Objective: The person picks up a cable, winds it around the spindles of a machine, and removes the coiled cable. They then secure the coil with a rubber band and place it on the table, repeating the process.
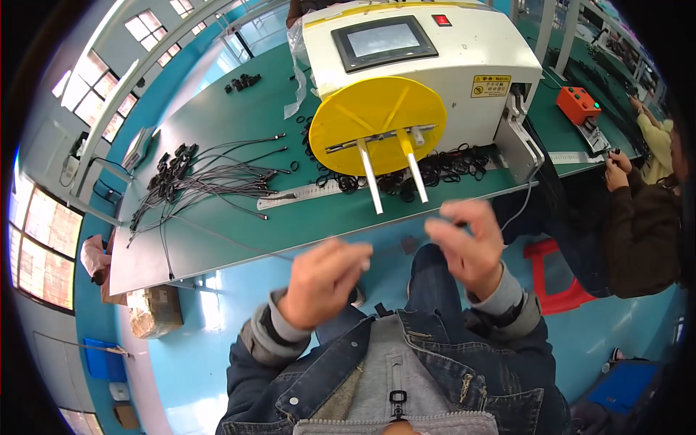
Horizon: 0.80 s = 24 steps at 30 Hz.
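My left hand [326, 279] is in front of the table edge, its fingers pinched together. A thin grey cable [232, 241] runs from the table to this hand and appears held in it. To the right, my right hand [471, 246] is raised with thumb and forefinger curled towards each other; a small dark bit shows between them, too unclear to name. Beyond both hands is a white machine [464, 65] with a yellow disc [377, 116], from which two metal rods [370, 177] stick out towards me. Neither hand touches the rods.
Bundled black cables [210, 174] lie on the green table [304, 225] at left. Black cable ties or loops [457, 165] lie beneath the disc by a steel ruler [304, 193]. At right are an orange control box [578, 105], a red stool [554, 279] and a seated person [641, 225].
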Motion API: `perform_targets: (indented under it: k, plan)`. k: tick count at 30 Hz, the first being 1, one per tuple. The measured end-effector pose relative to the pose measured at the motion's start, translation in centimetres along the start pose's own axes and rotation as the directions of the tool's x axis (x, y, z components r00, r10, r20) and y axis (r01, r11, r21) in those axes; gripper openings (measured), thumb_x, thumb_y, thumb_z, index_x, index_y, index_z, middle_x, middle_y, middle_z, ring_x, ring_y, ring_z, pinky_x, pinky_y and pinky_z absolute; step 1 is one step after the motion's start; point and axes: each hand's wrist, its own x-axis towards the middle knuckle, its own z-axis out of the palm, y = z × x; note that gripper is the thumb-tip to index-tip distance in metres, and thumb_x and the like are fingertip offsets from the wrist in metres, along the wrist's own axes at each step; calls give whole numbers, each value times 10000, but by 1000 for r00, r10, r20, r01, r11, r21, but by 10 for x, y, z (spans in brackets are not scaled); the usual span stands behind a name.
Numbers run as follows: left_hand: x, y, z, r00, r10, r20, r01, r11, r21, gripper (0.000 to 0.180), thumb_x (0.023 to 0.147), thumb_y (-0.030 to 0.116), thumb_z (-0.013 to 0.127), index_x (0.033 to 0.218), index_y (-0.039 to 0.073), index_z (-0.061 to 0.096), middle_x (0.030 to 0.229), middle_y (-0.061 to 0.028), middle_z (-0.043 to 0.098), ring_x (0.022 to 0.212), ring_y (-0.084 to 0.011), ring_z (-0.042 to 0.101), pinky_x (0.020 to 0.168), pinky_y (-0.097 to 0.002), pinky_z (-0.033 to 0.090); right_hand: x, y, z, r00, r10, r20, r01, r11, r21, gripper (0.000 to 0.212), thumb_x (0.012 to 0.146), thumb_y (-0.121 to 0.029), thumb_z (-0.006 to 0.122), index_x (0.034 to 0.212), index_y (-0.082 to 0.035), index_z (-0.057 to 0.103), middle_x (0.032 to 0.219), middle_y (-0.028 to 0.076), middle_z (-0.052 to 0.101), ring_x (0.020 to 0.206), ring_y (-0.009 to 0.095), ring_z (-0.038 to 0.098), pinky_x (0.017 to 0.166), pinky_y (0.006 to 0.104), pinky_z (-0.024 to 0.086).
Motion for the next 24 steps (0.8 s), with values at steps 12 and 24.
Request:
perform_targets:
  k: [12, 24]
  plan:
    - [82, -55, 34, 942, -192, -275, 163, 979, -123, 75, 747, 48, 641, 800, 4, 611, 653, -77, 510, 546, -144, 492, 509, -267, 392, 2, 73, 76, 917, 366, -158, -374, 927, -29, 93, 797, -85, 615, 847, -12, 590, 686, 142, 574, 576, 304, 564, 503, 323, 447]
    - [92, -60, 39, 953, -134, -271, 135, 991, -12, 89, 745, 46, 642, 821, -2, 636, 665, -81, 514, 569, -155, 494, 533, -263, 399, -9, 92, 80, 825, 560, -71, -562, 801, -207, 182, 774, -179, 643, 788, -24, 550, 645, 148, 585, 561, 312, 580, 486, 372, 440]
